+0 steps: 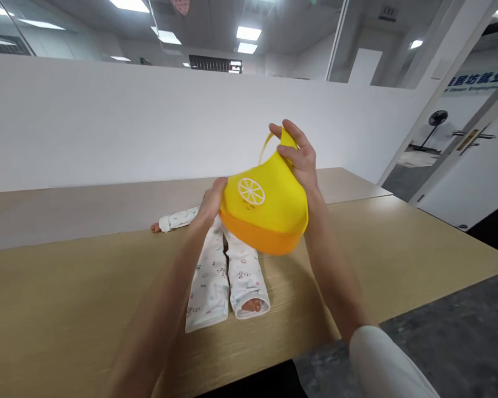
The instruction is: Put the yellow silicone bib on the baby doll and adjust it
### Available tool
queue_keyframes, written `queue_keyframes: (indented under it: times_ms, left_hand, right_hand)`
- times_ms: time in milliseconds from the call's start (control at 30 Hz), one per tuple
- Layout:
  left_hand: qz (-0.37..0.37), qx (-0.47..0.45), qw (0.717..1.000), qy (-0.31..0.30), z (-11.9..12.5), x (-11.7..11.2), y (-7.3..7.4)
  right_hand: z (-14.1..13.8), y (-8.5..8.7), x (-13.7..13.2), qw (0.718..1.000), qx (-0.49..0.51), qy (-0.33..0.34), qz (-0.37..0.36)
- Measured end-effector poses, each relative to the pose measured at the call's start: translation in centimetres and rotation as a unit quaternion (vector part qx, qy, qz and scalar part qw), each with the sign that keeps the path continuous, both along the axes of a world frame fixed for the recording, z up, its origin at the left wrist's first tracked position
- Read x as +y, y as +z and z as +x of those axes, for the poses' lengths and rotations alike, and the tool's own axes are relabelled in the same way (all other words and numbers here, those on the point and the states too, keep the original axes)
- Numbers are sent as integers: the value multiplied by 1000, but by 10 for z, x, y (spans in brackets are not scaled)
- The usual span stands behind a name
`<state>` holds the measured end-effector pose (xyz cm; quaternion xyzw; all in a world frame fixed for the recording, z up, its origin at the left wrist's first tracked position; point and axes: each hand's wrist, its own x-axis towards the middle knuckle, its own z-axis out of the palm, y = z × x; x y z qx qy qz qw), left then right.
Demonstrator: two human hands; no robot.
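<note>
Above the table I hold up a yellow baby bib [269, 193] with an orange lower pocket and a printed citrus slice, tilted to one side. My right hand [299, 155] pinches the neck strap at its upper end. At the bib's left edge, my left hand [212, 200] is closed on the material, its fingers mostly hidden behind it. Beneath the bib lies a doll in white patterned clothes [243, 271], legs toward me. One sleeve [178, 219] with a small hand sticks out at the left. The doll's head and chest are hidden by the bib and my hands.
The doll lies on a light wooden table [87, 309] backed by a low white partition [108, 127] with glass above. At the right stands a white door [477, 166], with a black fan [437, 118] beyond it. A dark object [496, 228] shows at the right edge.
</note>
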<state>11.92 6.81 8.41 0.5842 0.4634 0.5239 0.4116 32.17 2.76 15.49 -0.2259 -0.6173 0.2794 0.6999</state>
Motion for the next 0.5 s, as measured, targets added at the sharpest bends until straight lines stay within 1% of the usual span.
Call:
queue_keyframes:
  times_ms: [33,100,133,200,267,333,400,500]
  left_hand:
    - [-20,-25,999,-40,-7,2,-1]
    - [-46,-67,990,-112,-21,5,-4]
    - [-55,-86,985,-136,-29,6,-7]
    - [-62,-121,978,-156,-44,9,-15]
    - [-52,-154,976,-146,-60,13,-24]
    - [-29,-182,975,-120,-74,16,-31]
    - [-13,-196,977,-88,-84,18,-37]
    - [-41,-196,978,-59,-92,23,-42]
  right_hand:
    - [-13,-1,6,1000,-3,19,-1]
    - [-38,-10,21,999,-5,41,-17]
    - [-47,-19,28,998,-6,49,-32]
    - [-61,-40,44,996,-8,64,-66]
    - [-65,-61,61,992,-13,74,-99]
    - [-59,-77,79,990,-19,68,-125]
    - [-46,-88,98,987,-30,48,-149]
    - [-28,-101,123,982,-50,12,-181]
